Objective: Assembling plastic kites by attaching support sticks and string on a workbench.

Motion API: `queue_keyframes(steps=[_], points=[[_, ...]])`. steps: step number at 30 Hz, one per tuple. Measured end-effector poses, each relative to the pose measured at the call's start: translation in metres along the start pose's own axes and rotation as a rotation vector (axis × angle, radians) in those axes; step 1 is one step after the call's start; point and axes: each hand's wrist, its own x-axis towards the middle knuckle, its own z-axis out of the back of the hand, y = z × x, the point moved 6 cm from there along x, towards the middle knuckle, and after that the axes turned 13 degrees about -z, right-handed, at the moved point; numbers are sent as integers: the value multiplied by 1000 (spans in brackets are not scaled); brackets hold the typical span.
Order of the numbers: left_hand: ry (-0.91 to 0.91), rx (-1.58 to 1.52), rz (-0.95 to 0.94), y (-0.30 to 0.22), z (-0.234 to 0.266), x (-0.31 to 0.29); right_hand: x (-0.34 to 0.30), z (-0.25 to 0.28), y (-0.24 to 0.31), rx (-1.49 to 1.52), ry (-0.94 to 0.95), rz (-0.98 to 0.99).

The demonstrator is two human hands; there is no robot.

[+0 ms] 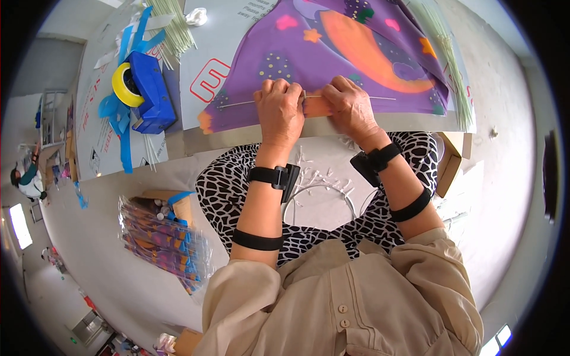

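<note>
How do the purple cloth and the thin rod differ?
The cloth is broad, purple and patterned; the rod is narrow and pale. The cloth has folds near its right edge; the rod looks roughly straight. Both show beyond the left hand and the right hand.

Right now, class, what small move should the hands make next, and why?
Probably slide the left hand outward along the near edge of the purple cloth: it and the right hand sit close together near mid-edge, while the thin pale rod ends beyond them lie unheld.
</note>
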Motion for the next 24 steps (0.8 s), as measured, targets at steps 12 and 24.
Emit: queue_keyframes(steps=[12,24], points=[[-7,-44,35,-1,-3,1,3,-1,0,4,13,19],[-23,-35,62,-1,-4,-3,5,-3,7,26,15,17]])
